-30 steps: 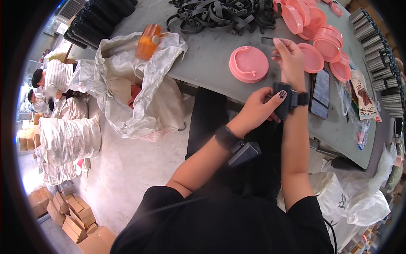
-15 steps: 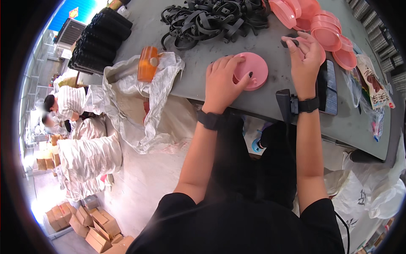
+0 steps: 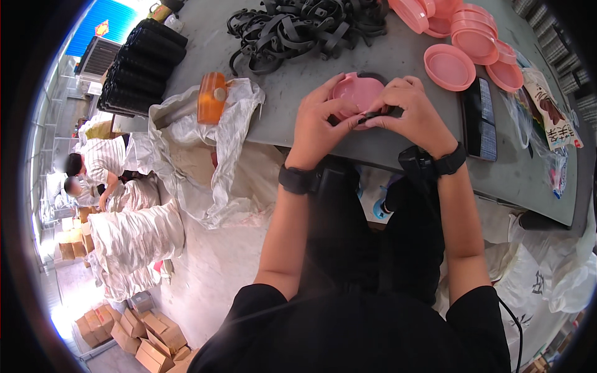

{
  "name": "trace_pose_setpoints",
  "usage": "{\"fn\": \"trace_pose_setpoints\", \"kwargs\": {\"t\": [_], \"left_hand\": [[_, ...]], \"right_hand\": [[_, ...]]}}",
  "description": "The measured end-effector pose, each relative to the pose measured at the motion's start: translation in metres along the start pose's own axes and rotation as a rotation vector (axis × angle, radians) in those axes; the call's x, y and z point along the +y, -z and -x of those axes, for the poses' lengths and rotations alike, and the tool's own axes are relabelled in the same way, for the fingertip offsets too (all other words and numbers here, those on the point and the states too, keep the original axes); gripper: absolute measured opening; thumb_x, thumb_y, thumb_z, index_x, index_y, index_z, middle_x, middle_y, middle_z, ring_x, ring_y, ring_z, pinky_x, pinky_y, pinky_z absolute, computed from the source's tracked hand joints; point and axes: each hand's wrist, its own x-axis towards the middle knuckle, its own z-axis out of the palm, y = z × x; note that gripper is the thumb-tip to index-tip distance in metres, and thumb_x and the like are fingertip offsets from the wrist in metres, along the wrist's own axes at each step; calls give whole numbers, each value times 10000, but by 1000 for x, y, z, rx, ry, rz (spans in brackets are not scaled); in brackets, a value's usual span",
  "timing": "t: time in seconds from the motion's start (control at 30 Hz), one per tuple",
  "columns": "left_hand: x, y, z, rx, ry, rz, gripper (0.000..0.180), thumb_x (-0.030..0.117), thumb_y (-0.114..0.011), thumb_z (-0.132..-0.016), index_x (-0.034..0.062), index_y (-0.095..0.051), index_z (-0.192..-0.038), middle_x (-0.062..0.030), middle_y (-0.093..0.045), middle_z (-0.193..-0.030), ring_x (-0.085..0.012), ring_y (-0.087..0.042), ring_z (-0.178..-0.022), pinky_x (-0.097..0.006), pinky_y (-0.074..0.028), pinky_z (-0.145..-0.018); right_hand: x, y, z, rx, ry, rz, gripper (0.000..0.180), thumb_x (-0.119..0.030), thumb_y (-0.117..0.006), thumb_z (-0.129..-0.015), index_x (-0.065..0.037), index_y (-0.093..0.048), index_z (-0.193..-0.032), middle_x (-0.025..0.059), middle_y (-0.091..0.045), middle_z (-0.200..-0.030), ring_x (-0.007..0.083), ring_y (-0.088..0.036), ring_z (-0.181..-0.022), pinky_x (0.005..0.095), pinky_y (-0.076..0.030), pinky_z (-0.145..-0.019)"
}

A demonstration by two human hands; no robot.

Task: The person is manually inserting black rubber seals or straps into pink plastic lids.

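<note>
A round pink plastic piece (image 3: 357, 92) is held over the near edge of the grey table. My left hand (image 3: 316, 124) is closed round its left side, the thumb at its near rim. My right hand (image 3: 415, 113) is bent over the right side, its fingers pinching a black strap (image 3: 375, 115) at the near rim, where both thumbs meet. Part of the strap also shows behind the far rim; the fingers hide the rest. A tangled heap of similar black straps (image 3: 311, 31) lies farther off. Loose pink round dishes (image 3: 449, 67) lie to the right.
A phone (image 3: 478, 118) lies right of my hands, near plastic packets (image 3: 550, 118). On the left are an orange container (image 3: 212, 98) on a white sack (image 3: 239, 118) and a stack of black ribbed pieces (image 3: 143, 65). Two people sit far left, above cardboard boxes (image 3: 152, 339).
My right hand has come left and nearer from the dishes, leaving a pink one on the table, and now meets my left hand at the pink piece, which is raised and tilted.
</note>
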Motion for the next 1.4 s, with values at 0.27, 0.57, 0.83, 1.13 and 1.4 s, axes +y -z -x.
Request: {"fn": "trace_pose_setpoints", "kwargs": {"t": [0.27, 0.57, 0.83, 1.13, 1.4], "left_hand": [[1, 3, 0, -51, -28, -35, 201, 193, -798, -666, 103, -706, -819, -132, -540, -1356, -322, -521, -1185, -404, -365, -1016], [3, 2, -1, -54, -9, -47, 272, 218, -833, -628, 94, -645, -780, -89, -541, -1338, -316, -502, -1193, -414, -358, -1012], [11, 1, -5, -63, -13, -79, 284, 144, -840, -639, 42, -605, -760, -189, -526, -1318, -353, -531, -1198, -397, -409, -998], [17, -8, 4, 19, 43, 19, 225, 56, -788, -646, 46, -649, -822, -217, -480, -1387, -371, -552, -1140, -408, -450, -929], [24, -9, 3, -42, 142, 56, 164, -17, -720, -739, 21, -630, -871, -190, -447, -1430, -323, -479, -1288, -369, -388, -1027]], "right_hand": [[-4, -4, 0, 7, 48, 122, 235, -226, -793, -692, -113, -642, -831, -5, -617, -771, 168, -560, -835, 346, -315, -932], [-12, 14, -28, -314, -26, 194, 276, -187, -784, -673, -96, -597, -855, 22, -599, -799, 212, -555, -821, 341, -353, -892], [0, 16, -36, -340, 90, -46, 248, -96, -738, -636, -19, -566, -797, 128, -592, -747, 324, -579, -723, 394, -457, -651], [2, 18, -46, -458, 36, -12, 259, -115, -732, -615, -21, -553, -776, 125, -592, -735, 314, -577, -707, 401, -448, -627], [10, 18, -56, -505, 132, 9, 257, -98, -737, -614, 1, -537, -742, 125, -532, -636, 268, -501, -584, 358, -398, -551]]}}
